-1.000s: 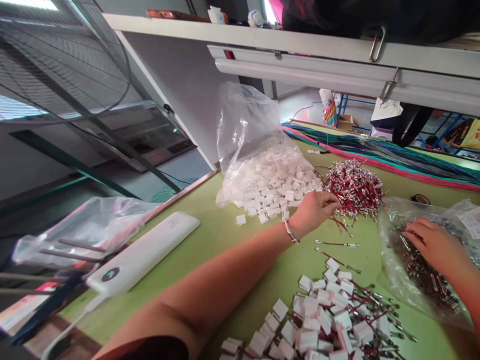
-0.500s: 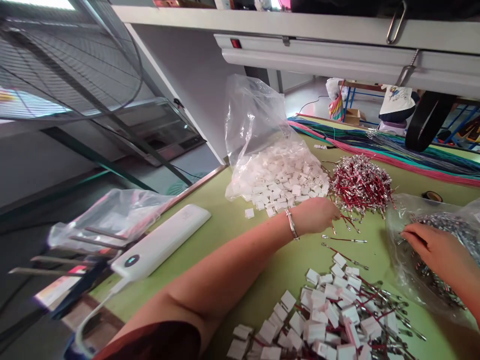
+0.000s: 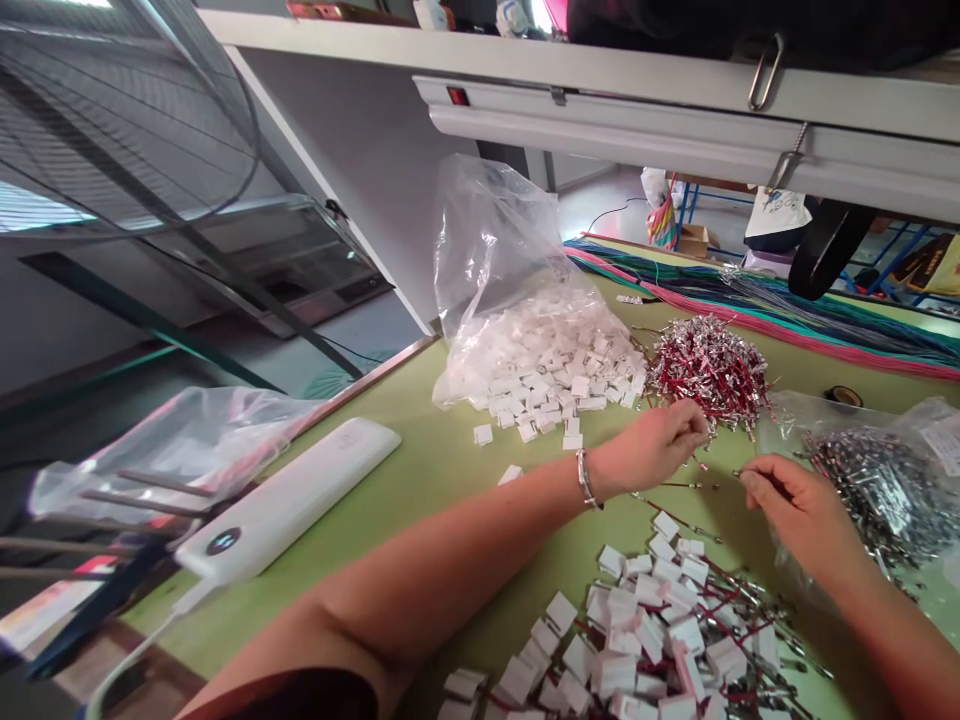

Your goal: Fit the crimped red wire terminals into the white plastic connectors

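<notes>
My left hand (image 3: 660, 443), with a bracelet at its wrist, has its fingers closed at the near edge of a pile of short red wires with metal ends (image 3: 709, 370); what it pinches is hard to tell. My right hand (image 3: 795, 500) pinches a small metal terminal (image 3: 739, 474) at its fingertips, left of a clear bag of metal terminals (image 3: 885, 490). Below both hands spreads a heap of white connectors with red wires (image 3: 637, 630). A few loose wires (image 3: 682, 485) lie between the hands and this heap.
An open plastic bag (image 3: 495, 250) spills white housings (image 3: 540, 390) behind my left forearm. A white power bank (image 3: 292, 500) lies at the left edge. Long coloured wires (image 3: 810, 320) run along the back, with black tape (image 3: 844, 397) nearer. A caged fan (image 3: 127, 120) stands upper left.
My right hand has come out of the terminal bag and moved left, towards my left hand. My left hand has shifted slightly right. The whole view has shifted a little.
</notes>
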`<state>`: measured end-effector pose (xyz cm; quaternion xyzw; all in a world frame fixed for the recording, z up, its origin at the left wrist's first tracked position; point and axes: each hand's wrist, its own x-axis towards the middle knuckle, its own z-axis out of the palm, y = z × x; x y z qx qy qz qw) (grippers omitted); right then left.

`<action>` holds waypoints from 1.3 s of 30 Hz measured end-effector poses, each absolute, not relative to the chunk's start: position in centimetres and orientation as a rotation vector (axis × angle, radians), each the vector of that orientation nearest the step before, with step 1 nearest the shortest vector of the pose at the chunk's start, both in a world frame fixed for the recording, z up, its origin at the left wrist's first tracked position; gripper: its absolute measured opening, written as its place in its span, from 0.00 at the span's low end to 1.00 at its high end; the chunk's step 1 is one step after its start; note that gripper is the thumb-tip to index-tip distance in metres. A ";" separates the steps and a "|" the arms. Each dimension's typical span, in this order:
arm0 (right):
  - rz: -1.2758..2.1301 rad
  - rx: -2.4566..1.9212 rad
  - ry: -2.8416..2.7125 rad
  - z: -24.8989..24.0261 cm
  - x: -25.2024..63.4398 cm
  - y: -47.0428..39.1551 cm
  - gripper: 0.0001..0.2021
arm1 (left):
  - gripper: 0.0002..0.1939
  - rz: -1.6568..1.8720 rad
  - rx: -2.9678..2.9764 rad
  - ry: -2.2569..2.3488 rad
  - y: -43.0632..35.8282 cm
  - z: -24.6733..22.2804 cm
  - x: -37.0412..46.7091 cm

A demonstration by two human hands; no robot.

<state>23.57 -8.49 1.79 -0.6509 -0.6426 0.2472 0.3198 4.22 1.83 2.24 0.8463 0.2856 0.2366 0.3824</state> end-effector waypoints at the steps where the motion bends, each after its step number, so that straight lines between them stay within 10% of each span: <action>1: 0.663 -1.698 -1.628 1.8 23.2 -8.6 0.13 | 0.07 0.595 2.061 0.750 1.3 2.1 4.5; 39: 0.816 -1.680 -1.686 1.8 22.9 -9.2 0.16 | 0.11 0.515 2.525 0.488 -0.3 1.2 4.6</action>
